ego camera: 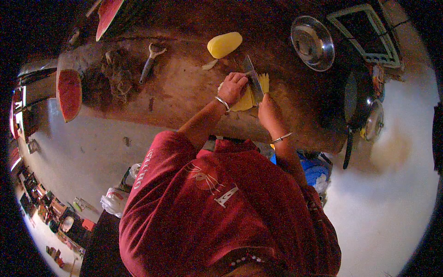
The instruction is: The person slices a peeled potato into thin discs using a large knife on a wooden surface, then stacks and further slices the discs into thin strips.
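My right hand grips the handle of a broad-bladed kitchen knife, its blade standing on edge over the wooden table. Just left of the blade, my left hand presses down with bent fingers on thin yellow slices, likely potato. The slices fan out under and below that palm. Fine cut strips lie in a small bunch on the blade's right side. Farther back rests a whole peeled yellow potato, with a small loose slice by its near end.
A Y-shaped peeler and a dark heap, apparently peelings, lie left on the table. Watermelon pieces sit at the far left. To the right are a metal bowl, a dark frying pan and a lid.
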Demonstrator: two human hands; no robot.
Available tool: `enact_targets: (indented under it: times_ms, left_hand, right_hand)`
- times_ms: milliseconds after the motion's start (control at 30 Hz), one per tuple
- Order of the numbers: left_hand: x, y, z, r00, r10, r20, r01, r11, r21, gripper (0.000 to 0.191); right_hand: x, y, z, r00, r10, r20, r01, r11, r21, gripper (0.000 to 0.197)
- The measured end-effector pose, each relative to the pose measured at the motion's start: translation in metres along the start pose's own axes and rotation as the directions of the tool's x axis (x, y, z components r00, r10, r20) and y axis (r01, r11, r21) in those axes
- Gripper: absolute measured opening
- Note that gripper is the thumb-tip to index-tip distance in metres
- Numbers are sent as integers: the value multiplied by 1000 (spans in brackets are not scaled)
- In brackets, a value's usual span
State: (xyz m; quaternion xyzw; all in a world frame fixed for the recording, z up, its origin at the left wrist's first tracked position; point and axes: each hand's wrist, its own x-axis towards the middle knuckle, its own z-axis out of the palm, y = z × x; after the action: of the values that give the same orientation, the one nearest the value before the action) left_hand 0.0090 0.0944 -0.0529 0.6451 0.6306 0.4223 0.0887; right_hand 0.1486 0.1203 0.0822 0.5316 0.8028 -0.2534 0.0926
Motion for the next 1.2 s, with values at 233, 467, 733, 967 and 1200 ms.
enact_targets:
  times_ms: [233, 467, 733, 967, 1200]
  left_hand:
    - [1, 5, -7, 999, -44, 2, 44, 999, -10, 32]
    - [1, 4, -6, 1000, -25, -4, 25, 1000, -2, 33]
    - [2, 5, -8, 1000, -19, -14, 19, 999, 37, 32]
    - [0, 4, -8, 999, -40, 24, 39, 999, 9, 31]
    - [-1, 6, -10, 999, -24, 38, 24, 1000, -2, 33]
  right_hand:
    - [0, -1, -6, 995, -84, -48, 80, 995, -66, 23]
    - [-15, 1, 8, 993, -84, -83, 80, 995, -56, 21]
    - [-20, 4, 20, 998, 10, -63, -9, 1000, 10, 23]
    - [-7, 23, 61, 993, 107, -58, -110, 993, -47, 28]
    - [7, 39, 82, 956, -59, -287, 62, 998, 1, 28]
